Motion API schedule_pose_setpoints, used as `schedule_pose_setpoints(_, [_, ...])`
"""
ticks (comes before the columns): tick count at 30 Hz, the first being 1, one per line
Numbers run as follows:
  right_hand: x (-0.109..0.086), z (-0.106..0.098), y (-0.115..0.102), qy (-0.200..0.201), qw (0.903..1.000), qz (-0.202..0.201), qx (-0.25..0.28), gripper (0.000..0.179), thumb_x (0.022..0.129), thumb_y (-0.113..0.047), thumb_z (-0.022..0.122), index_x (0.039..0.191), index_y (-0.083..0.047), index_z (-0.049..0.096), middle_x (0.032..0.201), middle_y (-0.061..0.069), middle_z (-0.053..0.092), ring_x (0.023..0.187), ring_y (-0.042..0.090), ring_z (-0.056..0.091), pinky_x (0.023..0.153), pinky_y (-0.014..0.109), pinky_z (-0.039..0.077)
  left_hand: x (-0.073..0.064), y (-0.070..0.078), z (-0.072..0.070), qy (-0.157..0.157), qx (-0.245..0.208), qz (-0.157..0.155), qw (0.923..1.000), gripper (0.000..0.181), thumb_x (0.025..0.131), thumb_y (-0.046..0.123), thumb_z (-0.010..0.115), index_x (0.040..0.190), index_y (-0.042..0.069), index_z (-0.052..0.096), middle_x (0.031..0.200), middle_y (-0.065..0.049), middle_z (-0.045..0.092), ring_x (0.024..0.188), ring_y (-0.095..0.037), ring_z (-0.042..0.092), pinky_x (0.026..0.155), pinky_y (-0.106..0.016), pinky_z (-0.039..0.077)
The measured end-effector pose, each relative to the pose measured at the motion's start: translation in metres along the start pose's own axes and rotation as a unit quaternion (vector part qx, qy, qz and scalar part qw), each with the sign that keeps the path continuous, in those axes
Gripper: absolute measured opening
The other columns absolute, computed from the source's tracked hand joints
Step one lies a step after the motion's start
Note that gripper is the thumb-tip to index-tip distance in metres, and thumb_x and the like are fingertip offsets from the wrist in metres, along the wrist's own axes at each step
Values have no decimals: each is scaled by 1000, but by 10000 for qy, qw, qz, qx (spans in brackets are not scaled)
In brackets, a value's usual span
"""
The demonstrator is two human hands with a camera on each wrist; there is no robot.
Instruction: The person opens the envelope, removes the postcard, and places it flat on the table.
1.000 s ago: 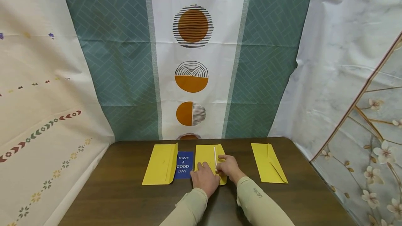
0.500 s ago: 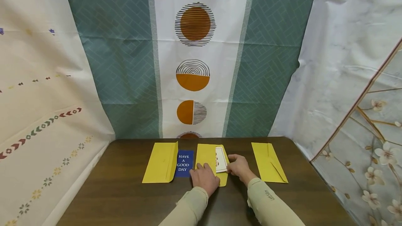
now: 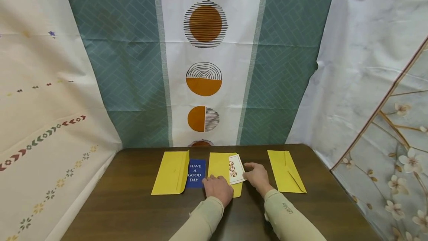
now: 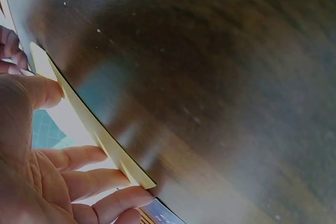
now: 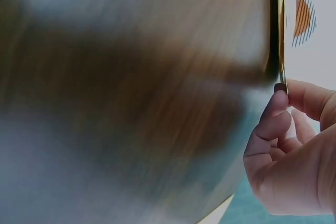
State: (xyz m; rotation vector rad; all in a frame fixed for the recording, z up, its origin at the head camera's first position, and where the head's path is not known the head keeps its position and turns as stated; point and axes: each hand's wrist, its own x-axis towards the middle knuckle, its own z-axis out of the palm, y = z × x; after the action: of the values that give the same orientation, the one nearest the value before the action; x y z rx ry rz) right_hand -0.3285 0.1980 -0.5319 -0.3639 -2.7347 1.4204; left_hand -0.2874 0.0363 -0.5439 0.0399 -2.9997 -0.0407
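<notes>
The right hand pinches a white card partly inside the middle envelope. The left hand rests on it, fingers spread.

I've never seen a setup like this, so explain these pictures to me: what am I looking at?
There's no machine here, just a person working bare-handed. The wide picture comes from a camera worn on the head; the two tilted close-ups come from cameras on each wrist. On the brown table lie a left envelope, a middle envelope and a right envelope, all yellow, plus a blue card reading "HAVE A GOOD DAY". The left hand rests on the middle envelope. The right hand pinches a white card that sticks partly out of it.
</notes>
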Motion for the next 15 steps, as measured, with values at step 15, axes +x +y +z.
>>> schedule_pose_setpoints(15, [14,-70,43,500,9980,325,-185,52,90,-9,71,141,-2,68,147,32,60,90,31,54,64,29,43,-4,3,2,-392,829,439,9948,111,71,104,51,106,0,72,90,-13,68,97,-34,60,89,-51,48])
